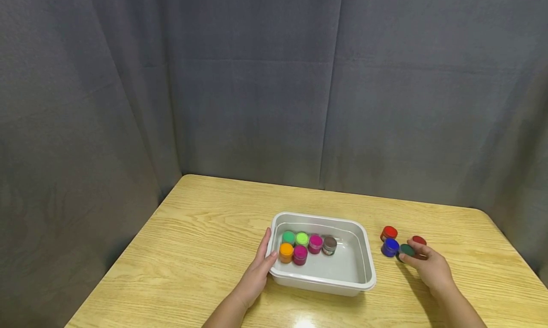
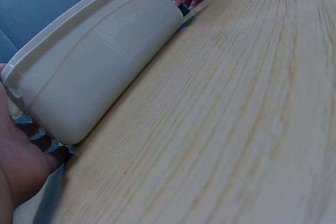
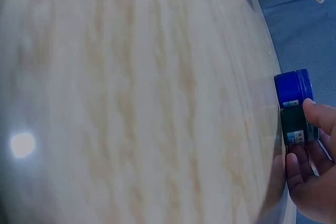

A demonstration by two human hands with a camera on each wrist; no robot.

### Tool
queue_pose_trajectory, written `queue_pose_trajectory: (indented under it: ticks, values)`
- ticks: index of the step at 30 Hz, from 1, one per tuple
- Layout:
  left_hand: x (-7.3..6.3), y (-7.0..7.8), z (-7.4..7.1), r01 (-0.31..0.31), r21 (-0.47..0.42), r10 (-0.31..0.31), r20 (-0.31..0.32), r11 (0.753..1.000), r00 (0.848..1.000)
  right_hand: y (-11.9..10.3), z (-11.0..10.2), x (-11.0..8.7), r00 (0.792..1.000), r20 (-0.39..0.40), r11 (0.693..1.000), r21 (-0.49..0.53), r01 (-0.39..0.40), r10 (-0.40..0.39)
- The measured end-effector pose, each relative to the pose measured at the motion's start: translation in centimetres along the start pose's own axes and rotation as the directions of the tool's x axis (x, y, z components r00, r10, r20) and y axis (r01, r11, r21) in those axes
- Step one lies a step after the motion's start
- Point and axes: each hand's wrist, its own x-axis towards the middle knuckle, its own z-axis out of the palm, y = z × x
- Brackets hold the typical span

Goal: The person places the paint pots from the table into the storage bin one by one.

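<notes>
A white plastic tub (image 1: 317,283) stands on the table, and my left hand (image 1: 252,275) holds its left end, thumb at the rim and fingers along the outer wall. Inside, toward the left, sit several small paint jars: orange (image 1: 286,253), green (image 1: 288,237), lime (image 1: 302,239), magenta (image 1: 315,243), dark magenta (image 1: 300,255) and brown (image 1: 329,245). To the tub's right, my right hand (image 1: 432,268) grips a dark green paint jar (image 3: 293,126) between thumb and fingers. A blue paint jar (image 3: 293,88) is right beside it.
A red jar (image 1: 388,233) stands behind the blue one. Another dark red jar (image 1: 419,241) is partly hidden behind my right fingers. The wooden table (image 1: 205,223) has grey curtains (image 1: 257,104) behind it and along its left side.
</notes>
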Motion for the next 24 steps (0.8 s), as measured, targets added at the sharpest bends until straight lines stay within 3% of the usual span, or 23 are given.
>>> queue_pose_trajectory:
  ticks: [10, 24]
  values:
    - [-0.1, 0.1, 0.1, 0.003, -0.002, -0.003, 0.000, 1.000, 1.000, 0.1, -0.5, -0.4, 0.999, -0.034, 0.999, 0.026, -0.034, 0.035]
    - [0.0, 0.0, 0.0, -0.004, 0.005, 0.004, -0.003, 1.000, 1.000, -2.2, -1.8, -1.8, 0.999, -0.017, 0.999, 0.005, 0.036, -0.036]
